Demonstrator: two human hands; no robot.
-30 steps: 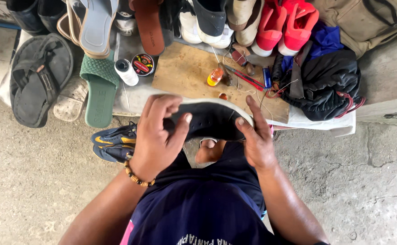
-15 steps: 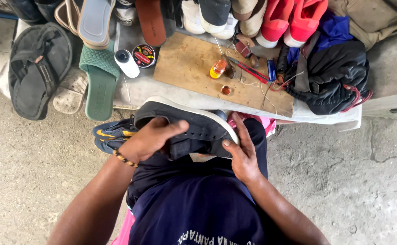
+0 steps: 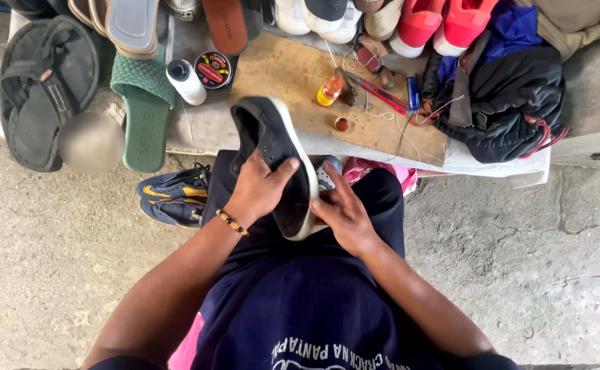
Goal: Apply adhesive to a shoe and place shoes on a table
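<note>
Sneaker (image 3: 276, 161), black with a white sole edge, held over the lap of a seated person seen from above, its toe pointing away toward a low bench. The left hand (image 3: 257, 190) wraps over the shoe's upper from the left, thumb stretched across the top; a beaded bracelet (image 3: 232, 222) circles that wrist. The right hand (image 3: 343, 212) presses against the sole edge near the heel, fingers curled along it. Both hands grip the shoe firmly.

Just beyond the shoe, a wooden board (image 3: 293, 75) lies on the bench, bearing a small orange bottle (image 3: 329, 90), a tiny round cap (image 3: 342, 124), red-handled pliers (image 3: 381, 92), a blue lighter (image 3: 414, 92) and loose thread. Left of the board stand a white bottle with a black cap (image 3: 185, 81) and a round polish tin (image 3: 213, 69). A green slide sandal (image 3: 144, 113) and a black sandal (image 3: 43, 96) sit farther left. A black bag (image 3: 502, 103) rests at the right. Blue and yellow sneakers (image 3: 173, 195) lie on the concrete floor (image 3: 46, 240) beside the person's left knee.
</note>
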